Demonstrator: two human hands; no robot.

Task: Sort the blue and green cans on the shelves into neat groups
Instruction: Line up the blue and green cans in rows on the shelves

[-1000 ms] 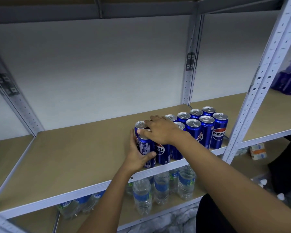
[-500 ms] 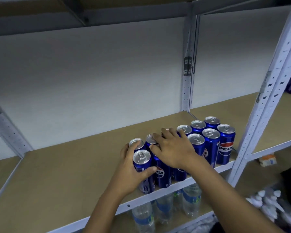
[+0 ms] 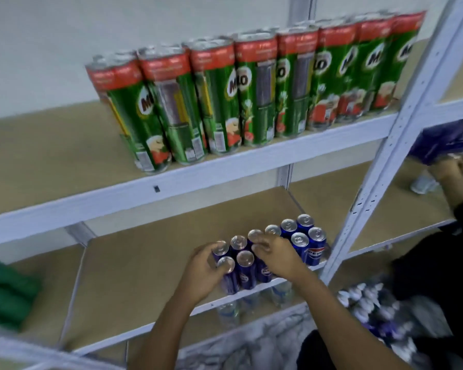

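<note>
Two rows of blue Pepsi cans [image 3: 316, 244] stand near the front edge of the middle shelf [image 3: 145, 263]. My left hand [image 3: 203, 268] grips the two leftmost cans, thumb on the front one's top. Over the tops of the middle cans lies my right hand [image 3: 275, 257], its fingers bent down onto them. On the upper shelf [image 3: 198, 177] a long row of green Milo cans [image 3: 254, 97] stands upright along the front edge. The picture is blurred by motion.
A white upright post [image 3: 401, 134] rises right of the blue cans. Water bottles [image 3: 227, 311] stand on the shelf below. A green bundle [image 3: 6, 292] lies far left. At right, another person's hand [image 3: 460, 172] is near a purple pack [image 3: 444, 140].
The view has swung up and back, so the upper shelf with the green cans shows now. Both hands stay on the left end of the blue cans.
</note>
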